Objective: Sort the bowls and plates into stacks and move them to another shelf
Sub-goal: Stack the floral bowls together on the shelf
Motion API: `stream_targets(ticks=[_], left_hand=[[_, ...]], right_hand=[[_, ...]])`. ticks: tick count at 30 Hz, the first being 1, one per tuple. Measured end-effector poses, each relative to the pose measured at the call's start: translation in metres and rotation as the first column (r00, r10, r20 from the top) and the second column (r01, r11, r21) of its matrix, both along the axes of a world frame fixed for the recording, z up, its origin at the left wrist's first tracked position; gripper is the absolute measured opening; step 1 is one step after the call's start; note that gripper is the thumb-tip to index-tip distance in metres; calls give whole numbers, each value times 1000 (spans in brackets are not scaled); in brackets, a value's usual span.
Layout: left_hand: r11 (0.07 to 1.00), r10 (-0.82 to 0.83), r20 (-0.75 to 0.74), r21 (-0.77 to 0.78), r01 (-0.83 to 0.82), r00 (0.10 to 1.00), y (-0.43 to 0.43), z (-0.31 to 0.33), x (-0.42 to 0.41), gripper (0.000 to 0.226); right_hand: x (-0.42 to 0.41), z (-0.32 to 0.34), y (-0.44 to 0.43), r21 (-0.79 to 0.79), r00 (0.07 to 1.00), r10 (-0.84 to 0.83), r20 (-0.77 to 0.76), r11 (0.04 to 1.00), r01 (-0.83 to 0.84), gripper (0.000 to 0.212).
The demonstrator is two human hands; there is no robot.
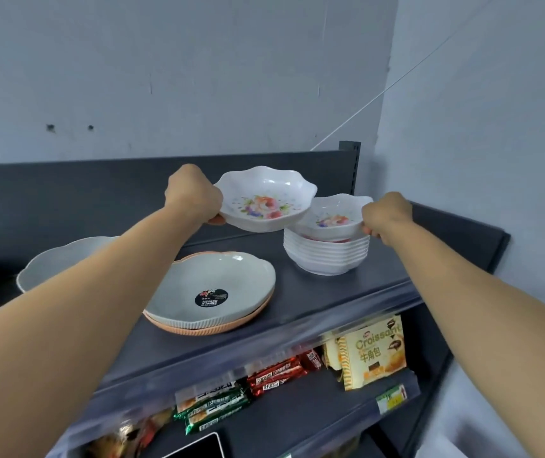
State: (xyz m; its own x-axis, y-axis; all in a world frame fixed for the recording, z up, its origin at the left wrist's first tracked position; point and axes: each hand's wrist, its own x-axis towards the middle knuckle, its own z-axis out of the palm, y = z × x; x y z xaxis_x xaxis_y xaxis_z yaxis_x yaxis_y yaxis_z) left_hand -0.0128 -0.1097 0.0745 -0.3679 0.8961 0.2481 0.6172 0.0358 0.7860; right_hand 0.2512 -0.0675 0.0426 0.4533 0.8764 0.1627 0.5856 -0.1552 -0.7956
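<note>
left hand (pixel 194 196) holds a floral bowl (pixel 264 201) by its scalloped rim; right hand (pixel 386 216) pinches the stack's top bowl (pixel 332 216). both bowls look light, stiff and slick, best gripped at the rim.

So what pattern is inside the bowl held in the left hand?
White scalloped bowl with a pink-and-purple floral print; head view shows it.

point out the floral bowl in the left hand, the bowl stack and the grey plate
floral bowl (pixel 266 203), head view, on its painted middle
bowl stack (pixel 325 256), head view, on its side wall
grey plate (pixel 205 279), head view, on its bare inside
</note>
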Motion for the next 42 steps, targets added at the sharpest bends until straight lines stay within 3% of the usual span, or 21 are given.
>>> stream_targets(ticks=[7,11,14,17,22,30,36,42], left_hand=[[999,16,22,-34,-16,1000,13,-4,19,14],[999,-3,25,-43,4,1000,24,-4,37,16],[999,-19,10,-34,20,1000,34,-4,52,27],[999,-35,4,-35,35,999,45,-5,70,29],[995,-74,14,-64,75,997,65,-10,99,28],[988,-60,-25,-146,56,998,93,-30,115,29],[985,-48,-120,-173,27,992,94,-32,109,32],[961,-171,13,-219,170,985,91,-34,104,21]], right_hand=[[13,-10,9,-81,997,69,-19,994,-70,18],[23,-1,14,44,996,35,76,998,-39,26],[27,13,16,106,995,42,87,993,-52,27],[34,22,18,159,993,42,112,986,-59,36],[50,28,21,196,995,49,92,978,-66,34],[58,26,30,172,991,78,105,980,-96,31],[45,14,41,75,971,191,141,976,-203,31],[39,9,45,6,953,144,265,989,-150,37]])
